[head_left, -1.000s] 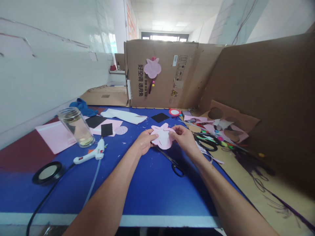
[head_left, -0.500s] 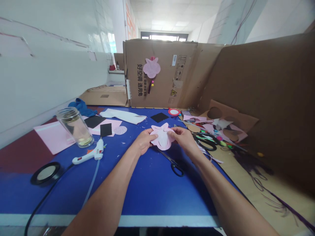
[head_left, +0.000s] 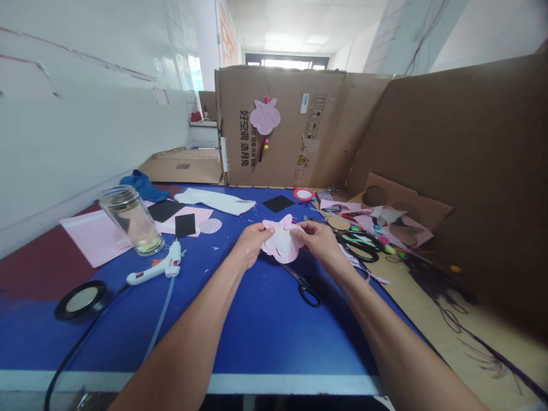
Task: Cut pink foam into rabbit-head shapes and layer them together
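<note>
A pink flower-shaped cutout (head_left: 283, 240) with a paler middle and a few slits is held up above the blue table. My left hand (head_left: 253, 242) pinches its left edge between thumb and fingers. On the opposite edge, my right hand (head_left: 314, 238) grips it the same way. Just below the cutout lies a pair of scissors (head_left: 305, 287) with black handles, its blade tips partly hidden under the cutout. Beyond the hands rests a black square (head_left: 278, 204). A similar pink cutout (head_left: 265, 117) hangs on the cardboard ahead, with beads beneath it.
To the left are a glass jar (head_left: 132, 221), a white glue gun (head_left: 159, 267) with its cord, a tape roll (head_left: 81, 299) and pink sheets (head_left: 96, 237). Larger black-handled scissors (head_left: 362, 249) and paper scraps (head_left: 385, 217) crowd the right. Cardboard walls (head_left: 462, 154) stand behind and right.
Both hands keep hold of the pink cutout, which stays almost in place. The whole view has shifted very slightly; nothing has been taken up or let go.
</note>
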Tool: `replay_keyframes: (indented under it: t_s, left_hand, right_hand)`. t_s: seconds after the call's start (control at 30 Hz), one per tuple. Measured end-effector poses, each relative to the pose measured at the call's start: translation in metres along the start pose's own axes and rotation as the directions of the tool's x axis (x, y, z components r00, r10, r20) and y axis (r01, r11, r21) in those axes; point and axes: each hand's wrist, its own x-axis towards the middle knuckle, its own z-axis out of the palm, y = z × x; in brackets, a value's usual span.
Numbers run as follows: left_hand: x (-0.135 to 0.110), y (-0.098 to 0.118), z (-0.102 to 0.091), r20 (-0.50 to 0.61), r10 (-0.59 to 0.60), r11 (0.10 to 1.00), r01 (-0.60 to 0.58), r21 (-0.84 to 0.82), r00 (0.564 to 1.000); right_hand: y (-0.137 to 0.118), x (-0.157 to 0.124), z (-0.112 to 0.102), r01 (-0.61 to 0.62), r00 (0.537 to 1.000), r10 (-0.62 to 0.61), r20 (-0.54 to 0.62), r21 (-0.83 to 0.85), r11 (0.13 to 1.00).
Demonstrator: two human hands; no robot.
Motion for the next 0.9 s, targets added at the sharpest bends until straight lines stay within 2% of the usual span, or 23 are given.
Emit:
replay_keyframes:
  t_s: [0.5, 0.9]
  left_hand:
    - [-0.0029, 0.0022, 0.0010, 0.006, 0.013, 0.999, -0.014, 0.040, 1.000]
    - [-0.0041, 0.0023, 0.0027, 0.052, 0.011, 0.995, -0.016, 0.100, 0.999]
  right_hand:
    - [-0.0005, -0.0004, -0.0014, 0.018, 1.000, -0.018, 0.006, -0.064, 0.998]
    - [-0.0025, -0.0027, -0.0018, 0.031, 0.999, -0.029, 0.017, -0.093, 0.995]
